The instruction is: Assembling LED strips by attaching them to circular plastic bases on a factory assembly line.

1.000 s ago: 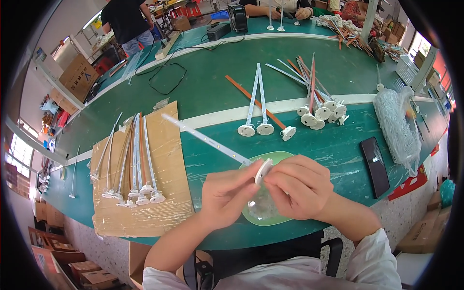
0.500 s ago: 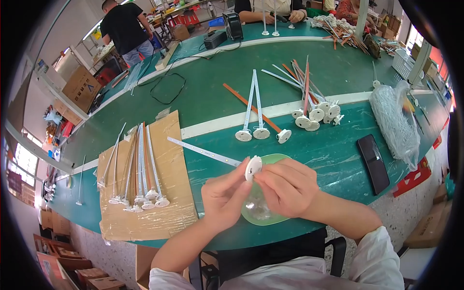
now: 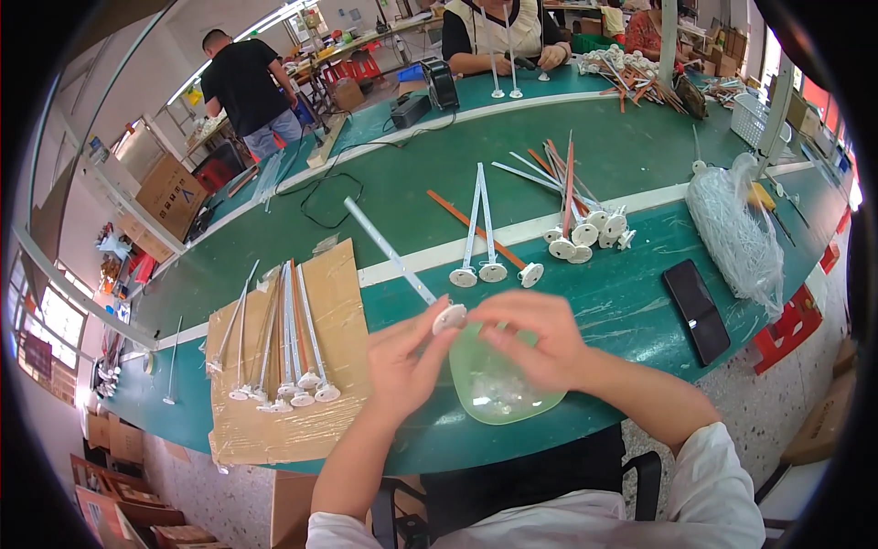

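Observation:
My left hand [image 3: 402, 361] pinches the round white end cap of an LED light strip [image 3: 391, 252]; the white strip slants up and away to the left. Close to the cap's right edge is my right hand [image 3: 535, 339], slightly blurred, its thumb and forefinger apart with nothing visible between them. Beneath the hands sits a light green bowl [image 3: 464, 389] with small shiny pieces in it, too small to make out. Beyond it lie two white strips and an orange one [image 3: 506, 253] with round white caps, beside a heap of similar strips [image 3: 585, 229].
More capped strips lie on a cardboard sheet [image 3: 265, 435] at left. To the right are a black phone [image 3: 695, 313] and a clear plastic bag [image 3: 732, 233] of thin strands. A cable [image 3: 343, 192] crosses the far green table. Other people work beyond it.
My right hand has drawn back from the cap, and its fingers have parted. The held strip has tilted more upright, with its cap now facing up more. The whole view has shifted slightly.

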Demonstrator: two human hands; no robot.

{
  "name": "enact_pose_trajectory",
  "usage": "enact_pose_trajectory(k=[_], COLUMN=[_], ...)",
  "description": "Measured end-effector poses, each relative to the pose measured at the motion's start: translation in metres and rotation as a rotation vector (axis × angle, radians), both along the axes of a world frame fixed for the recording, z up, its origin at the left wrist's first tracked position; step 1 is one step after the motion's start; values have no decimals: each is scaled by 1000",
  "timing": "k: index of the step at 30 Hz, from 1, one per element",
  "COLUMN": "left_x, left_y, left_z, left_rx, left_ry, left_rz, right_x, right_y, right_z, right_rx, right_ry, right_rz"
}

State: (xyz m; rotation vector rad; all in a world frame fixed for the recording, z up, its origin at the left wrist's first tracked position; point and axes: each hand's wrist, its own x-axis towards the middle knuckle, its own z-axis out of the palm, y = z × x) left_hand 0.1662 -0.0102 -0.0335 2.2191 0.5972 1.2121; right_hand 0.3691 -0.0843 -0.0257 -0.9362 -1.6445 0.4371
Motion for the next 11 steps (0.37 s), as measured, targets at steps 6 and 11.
enact_pose_trajectory(k=[6, 11], left_x=[-19, -67], left_y=[23, 17], left_z=[12, 59], left_rx=[-69, 154], left_ry=[14, 548], left_rz=[141, 78], right_x=[28, 2], right_y=[30, 72], right_z=[7, 9], right_rx=[-188, -68], right_ry=[-166, -796], right_rz=[-309, -422])
